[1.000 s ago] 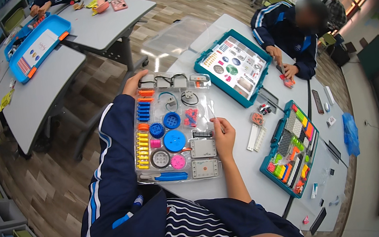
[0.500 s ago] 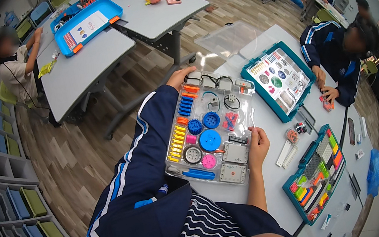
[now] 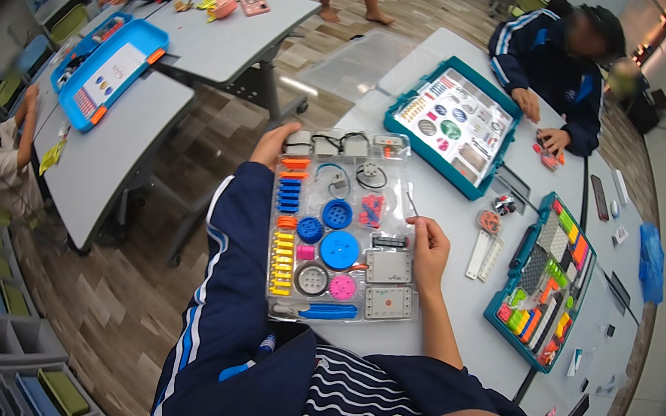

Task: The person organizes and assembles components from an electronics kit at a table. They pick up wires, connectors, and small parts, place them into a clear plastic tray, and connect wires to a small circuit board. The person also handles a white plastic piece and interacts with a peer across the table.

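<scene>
A clear plastic parts tray is tilted in front of me, partly over the table. It holds blue wheels, a pink gear, yellow pieces, orange and blue pieces, cables and grey boxes. My left hand grips its far left corner, fingers partly hidden behind it. Beside the right edge, my right hand is closed, with a thin pale stick rising from its fingertips. Whether this hand also bears on the tray is unclear.
On the table, right of the tray, are a teal case lid with a parts sheet and a teal case of coloured bricks. A clear lid lies beyond. Across the table, a person's hands hold small red-orange pieces.
The whole view has shifted, so the tray and my hands appear farther left and slightly lower. Both hands keep their holds.
</scene>
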The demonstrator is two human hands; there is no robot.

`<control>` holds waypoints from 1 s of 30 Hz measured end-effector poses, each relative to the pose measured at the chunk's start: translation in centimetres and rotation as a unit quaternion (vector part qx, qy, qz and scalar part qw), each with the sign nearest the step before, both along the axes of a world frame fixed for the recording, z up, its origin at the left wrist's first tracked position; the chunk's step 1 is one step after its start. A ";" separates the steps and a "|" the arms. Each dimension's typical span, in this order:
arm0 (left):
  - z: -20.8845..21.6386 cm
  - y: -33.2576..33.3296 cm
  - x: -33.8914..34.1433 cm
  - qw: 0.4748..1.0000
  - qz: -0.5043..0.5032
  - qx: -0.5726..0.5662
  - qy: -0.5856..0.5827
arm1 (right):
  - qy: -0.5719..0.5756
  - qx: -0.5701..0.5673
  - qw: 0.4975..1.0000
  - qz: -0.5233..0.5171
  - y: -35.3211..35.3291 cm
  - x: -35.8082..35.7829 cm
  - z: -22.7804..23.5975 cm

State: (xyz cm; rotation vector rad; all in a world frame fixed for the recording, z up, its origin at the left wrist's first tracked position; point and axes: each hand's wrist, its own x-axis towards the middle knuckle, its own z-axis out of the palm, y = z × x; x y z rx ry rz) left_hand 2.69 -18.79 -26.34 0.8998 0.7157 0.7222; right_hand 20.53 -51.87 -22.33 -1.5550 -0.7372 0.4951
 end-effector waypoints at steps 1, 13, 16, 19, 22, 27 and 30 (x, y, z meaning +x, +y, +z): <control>0.0 -0.1 0.0 1.000 0.004 0.000 -0.003 | -0.007 0.014 1.000 0.000 0.1 -0.1 0.1; 1.3 -1.0 -0.3 0.998 0.002 -0.054 -0.034 | -0.066 0.017 0.998 0.015 0.0 -0.4 1.2; 1.2 -0.8 -0.3 0.999 -0.006 -0.039 -0.016 | -0.084 -0.015 0.996 -0.002 -0.1 -0.4 1.5; 1.0 -0.1 -0.2 0.996 -0.022 -0.082 -0.031 | -0.107 -0.038 0.993 -0.038 -0.1 0.1 1.8; 0.4 0.0 -0.6 0.996 -0.030 -0.067 -0.048 | -0.088 -0.046 0.995 -0.017 -0.7 0.7 2.3; 0.0 0.1 -1.4 0.998 -0.043 -0.055 -0.005 | -0.034 -0.062 0.998 -0.003 -1.6 -0.1 3.7; 0.1 -0.3 -1.3 0.999 -0.019 -0.018 0.022 | -0.023 -0.077 0.996 0.025 -1.6 -1.3 4.7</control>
